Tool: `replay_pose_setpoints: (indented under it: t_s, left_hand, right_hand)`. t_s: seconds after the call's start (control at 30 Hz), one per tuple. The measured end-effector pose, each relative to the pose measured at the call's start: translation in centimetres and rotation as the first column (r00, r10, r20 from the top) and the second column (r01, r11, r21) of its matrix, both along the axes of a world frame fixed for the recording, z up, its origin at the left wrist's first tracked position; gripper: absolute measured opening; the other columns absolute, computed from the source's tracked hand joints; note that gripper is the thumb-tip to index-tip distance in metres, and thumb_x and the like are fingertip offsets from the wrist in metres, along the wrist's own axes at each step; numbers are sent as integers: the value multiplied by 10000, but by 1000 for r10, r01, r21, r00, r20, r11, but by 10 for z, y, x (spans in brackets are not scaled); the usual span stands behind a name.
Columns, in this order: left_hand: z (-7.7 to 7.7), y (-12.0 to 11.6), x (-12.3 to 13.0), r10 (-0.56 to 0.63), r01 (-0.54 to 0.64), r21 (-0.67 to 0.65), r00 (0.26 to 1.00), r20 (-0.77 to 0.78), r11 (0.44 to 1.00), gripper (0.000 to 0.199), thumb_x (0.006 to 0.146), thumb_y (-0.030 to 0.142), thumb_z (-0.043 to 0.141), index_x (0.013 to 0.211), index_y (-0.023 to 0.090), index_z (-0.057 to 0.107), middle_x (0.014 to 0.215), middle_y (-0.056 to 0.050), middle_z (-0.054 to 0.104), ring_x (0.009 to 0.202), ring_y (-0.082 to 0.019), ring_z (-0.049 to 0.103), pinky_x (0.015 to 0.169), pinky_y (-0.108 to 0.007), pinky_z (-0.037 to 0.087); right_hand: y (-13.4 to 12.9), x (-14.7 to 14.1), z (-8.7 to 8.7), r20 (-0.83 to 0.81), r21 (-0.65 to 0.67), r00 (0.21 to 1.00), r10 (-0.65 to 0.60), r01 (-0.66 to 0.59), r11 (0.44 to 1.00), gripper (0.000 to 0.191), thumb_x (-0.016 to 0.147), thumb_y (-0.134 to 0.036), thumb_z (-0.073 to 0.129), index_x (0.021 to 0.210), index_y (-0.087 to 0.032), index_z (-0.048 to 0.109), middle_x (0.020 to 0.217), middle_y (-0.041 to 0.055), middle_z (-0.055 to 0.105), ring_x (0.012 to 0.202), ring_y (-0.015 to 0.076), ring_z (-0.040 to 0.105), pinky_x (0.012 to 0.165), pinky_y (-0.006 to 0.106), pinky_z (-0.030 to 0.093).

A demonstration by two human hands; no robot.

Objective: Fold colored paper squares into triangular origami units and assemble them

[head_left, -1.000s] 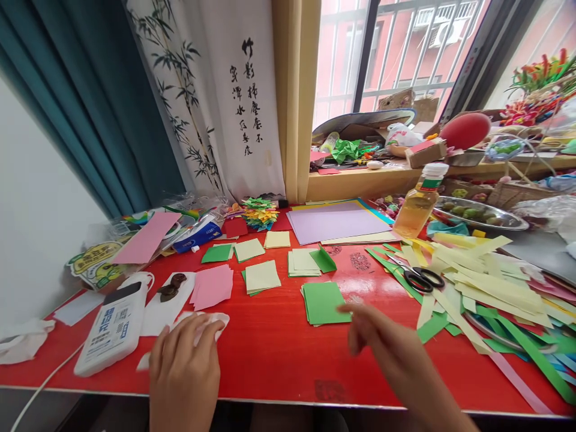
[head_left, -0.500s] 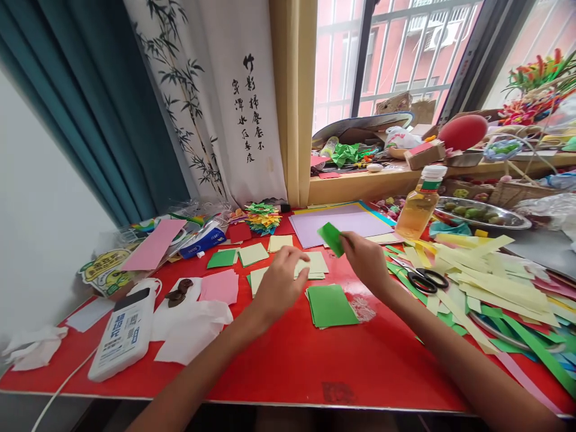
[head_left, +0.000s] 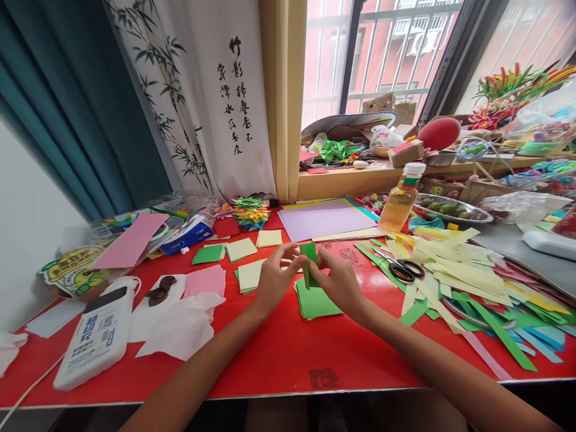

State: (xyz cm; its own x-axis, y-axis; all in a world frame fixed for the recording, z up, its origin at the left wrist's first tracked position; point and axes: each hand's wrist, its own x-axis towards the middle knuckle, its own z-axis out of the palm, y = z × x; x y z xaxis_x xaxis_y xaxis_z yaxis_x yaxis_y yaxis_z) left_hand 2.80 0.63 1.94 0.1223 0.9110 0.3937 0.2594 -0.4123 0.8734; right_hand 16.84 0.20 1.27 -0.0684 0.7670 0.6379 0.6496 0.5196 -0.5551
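Observation:
A small folded piece of green paper [head_left: 309,255] is held upright between my two hands above the table. My left hand [head_left: 279,273] pinches its left side with thumb and fingers. On the other side, my right hand [head_left: 338,279] grips the right edge, fingers closed. Right below lies a stack of green paper squares [head_left: 317,301]. Behind my left hand is a stack of cream paper squares [head_left: 250,276], and further left are another cream stack [head_left: 240,249] and a green one [head_left: 207,254].
Black-handled scissors [head_left: 405,270] lie among a heap of paper strips [head_left: 472,273] on the right. A bottle [head_left: 400,201] stands behind them. Lilac sheets [head_left: 315,221] lie at the back. A white tissue pack [head_left: 96,339], tissues [head_left: 180,327] and pink paper [head_left: 204,283] occupy the left.
My right hand has brought the green paper down and left to my left hand, which now holds it too. The view has turned slightly to the right.

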Motion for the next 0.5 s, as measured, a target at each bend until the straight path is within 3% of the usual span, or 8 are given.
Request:
replay_pose_setpoints:
  t_s: [0.13,0.33,0.43,0.5]
  left_hand:
    - [0,-3,3,-46,48,59,998,-49,997,366,787,431,514,1072,203,537,950,-38,551,889,-141,544,778,-250,471]
    - [-1,-6,5,30,-8,159,991,-134,987,245,845,378,438,934,199,580,906,-27,507,857,-132,505,743,-235,442]
    - [-6,-4,4,88,-60,183,985,-146,981,263,881,343,364,871,199,584,797,-13,497,728,-121,493,663,-240,424]
    - [-9,-2,2,85,-59,179,986,-144,982,265,879,346,368,830,200,583,757,-6,493,687,-120,483,630,-241,414]
  right_hand:
    - [2,0,-5,-66,-49,996,64,-67,997,256,804,-272,446,613,-211,288,529,-33,482,489,105,496,461,203,321]
    - [8,6,-8,100,83,995,6,-15,996,211,821,-318,423,647,-200,411,589,5,549,484,125,502,485,241,326]
    - [7,8,-3,-70,-69,986,153,-158,985,139,823,-313,435,838,-191,500,776,35,621,657,150,581,581,247,404]
    - [7,8,0,-220,-197,947,233,-278,940,215,832,-333,422,973,-202,517,860,32,625,718,156,580,608,256,424]
